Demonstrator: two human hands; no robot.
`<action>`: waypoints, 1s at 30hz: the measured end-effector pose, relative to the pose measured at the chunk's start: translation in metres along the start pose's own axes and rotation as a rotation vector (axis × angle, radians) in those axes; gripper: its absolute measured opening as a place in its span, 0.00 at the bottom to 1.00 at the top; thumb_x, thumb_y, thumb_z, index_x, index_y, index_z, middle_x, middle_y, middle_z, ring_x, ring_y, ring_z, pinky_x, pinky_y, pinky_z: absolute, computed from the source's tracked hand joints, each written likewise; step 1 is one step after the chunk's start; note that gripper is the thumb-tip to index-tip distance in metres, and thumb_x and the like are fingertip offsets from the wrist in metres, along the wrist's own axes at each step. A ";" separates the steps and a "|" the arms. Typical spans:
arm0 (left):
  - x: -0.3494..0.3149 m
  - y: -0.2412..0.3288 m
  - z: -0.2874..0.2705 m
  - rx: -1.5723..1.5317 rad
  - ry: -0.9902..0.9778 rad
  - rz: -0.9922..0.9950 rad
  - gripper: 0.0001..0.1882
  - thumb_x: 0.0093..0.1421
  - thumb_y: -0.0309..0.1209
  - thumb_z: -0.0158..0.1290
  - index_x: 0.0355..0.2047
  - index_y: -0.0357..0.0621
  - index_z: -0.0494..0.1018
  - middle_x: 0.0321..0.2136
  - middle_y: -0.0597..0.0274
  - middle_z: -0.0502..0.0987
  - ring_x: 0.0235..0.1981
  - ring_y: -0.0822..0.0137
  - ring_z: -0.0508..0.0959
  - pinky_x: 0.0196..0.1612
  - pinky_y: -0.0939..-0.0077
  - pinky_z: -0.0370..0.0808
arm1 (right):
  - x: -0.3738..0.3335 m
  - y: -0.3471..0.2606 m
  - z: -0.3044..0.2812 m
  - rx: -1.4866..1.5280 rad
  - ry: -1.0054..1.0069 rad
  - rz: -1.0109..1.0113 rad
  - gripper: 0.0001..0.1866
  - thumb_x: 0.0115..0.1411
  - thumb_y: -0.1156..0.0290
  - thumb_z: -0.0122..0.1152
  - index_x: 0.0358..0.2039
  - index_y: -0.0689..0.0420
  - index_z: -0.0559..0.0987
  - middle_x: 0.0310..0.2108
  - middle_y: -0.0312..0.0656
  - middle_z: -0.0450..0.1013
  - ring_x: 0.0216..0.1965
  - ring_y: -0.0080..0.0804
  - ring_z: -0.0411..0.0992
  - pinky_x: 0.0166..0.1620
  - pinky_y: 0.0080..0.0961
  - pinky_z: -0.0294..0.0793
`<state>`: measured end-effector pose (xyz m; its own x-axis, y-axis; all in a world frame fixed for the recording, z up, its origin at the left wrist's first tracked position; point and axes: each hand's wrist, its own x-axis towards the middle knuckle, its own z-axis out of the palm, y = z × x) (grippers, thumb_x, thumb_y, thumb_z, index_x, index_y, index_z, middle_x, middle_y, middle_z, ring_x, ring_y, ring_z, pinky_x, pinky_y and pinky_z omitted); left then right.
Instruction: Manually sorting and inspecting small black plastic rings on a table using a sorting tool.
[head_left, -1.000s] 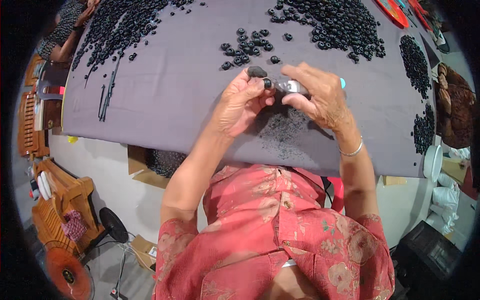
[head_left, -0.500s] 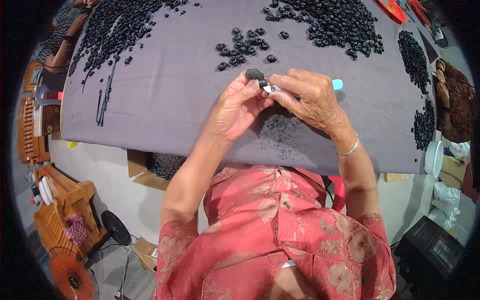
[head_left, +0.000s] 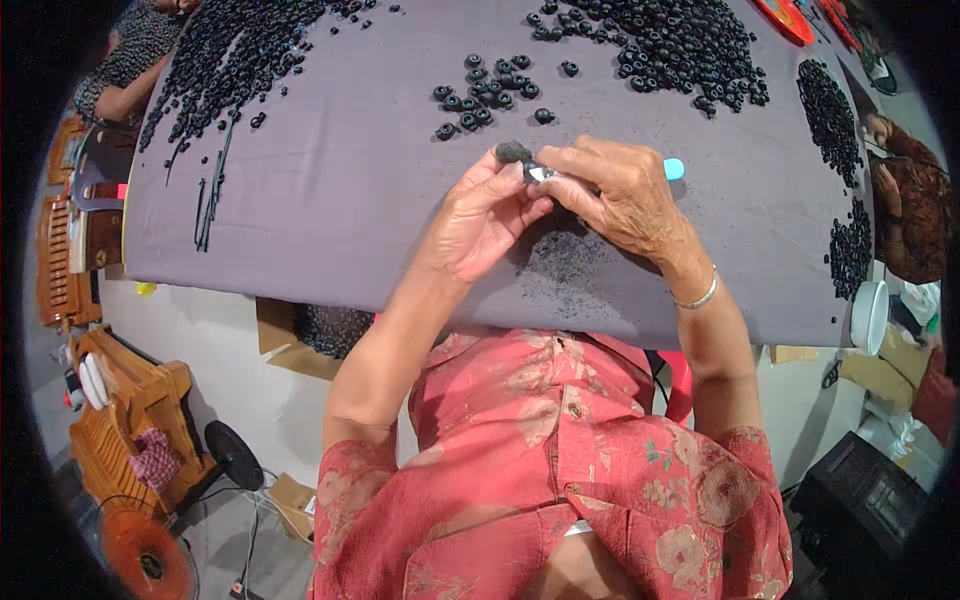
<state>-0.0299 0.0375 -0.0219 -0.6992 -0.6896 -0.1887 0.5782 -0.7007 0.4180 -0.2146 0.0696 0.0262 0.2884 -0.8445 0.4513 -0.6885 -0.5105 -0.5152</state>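
Leftward, open grey cloth point(head_left: 340, 190) beside both hands point(head_left: 480, 215) point(head_left: 630, 200)

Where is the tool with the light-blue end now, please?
In the head view, the tool is right of centre, in the right hand, its pale tip close to the black bead in the left hand.

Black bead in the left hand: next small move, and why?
Probably a short scrape on the black bead: the left hand pinches it, the right hand holds the turquoise-handled tool with its tip at or near it, and dark specks lie on the cloth below.
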 end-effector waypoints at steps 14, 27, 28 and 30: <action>0.001 0.000 0.017 0.190 -0.006 0.099 0.13 0.62 0.25 0.51 0.46 0.41 0.64 0.36 0.63 0.74 0.38 0.70 0.77 0.42 0.67 0.80 | 0.000 0.017 -0.010 0.225 0.146 0.105 0.12 0.56 0.73 0.59 0.41 0.63 0.79 0.27 0.46 0.75 0.27 0.31 0.72 0.32 0.25 0.71; -0.006 0.010 0.016 0.318 -0.179 -0.075 0.19 0.60 0.24 0.52 0.50 0.39 0.59 0.40 0.59 0.73 0.39 0.70 0.76 0.35 0.76 0.76 | 0.000 -0.002 -0.010 0.397 -0.126 0.026 0.03 0.53 0.75 0.62 0.29 0.58 0.79 0.22 0.41 0.69 0.24 0.37 0.69 0.29 0.29 0.69; -0.006 0.005 0.012 0.353 -0.102 -0.056 0.21 0.59 0.25 0.54 0.50 0.40 0.60 0.38 0.61 0.74 0.35 0.71 0.77 0.34 0.77 0.77 | 0.000 -0.001 -0.010 0.354 -0.161 0.045 0.03 0.53 0.75 0.61 0.28 0.59 0.78 0.22 0.41 0.70 0.24 0.37 0.69 0.29 0.28 0.69; -0.007 0.006 0.010 0.388 -0.026 -0.036 0.22 0.58 0.27 0.57 0.50 0.40 0.61 0.36 0.63 0.74 0.32 0.71 0.77 0.33 0.78 0.78 | 0.000 0.002 -0.008 0.310 -0.194 0.062 0.03 0.53 0.75 0.61 0.28 0.59 0.78 0.22 0.42 0.70 0.24 0.37 0.69 0.29 0.28 0.69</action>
<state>-0.0262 0.0398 -0.0091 -0.7294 -0.6575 -0.1890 0.3545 -0.5995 0.7176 -0.2216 0.0700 0.0312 0.3942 -0.8749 0.2813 -0.4825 -0.4575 -0.7469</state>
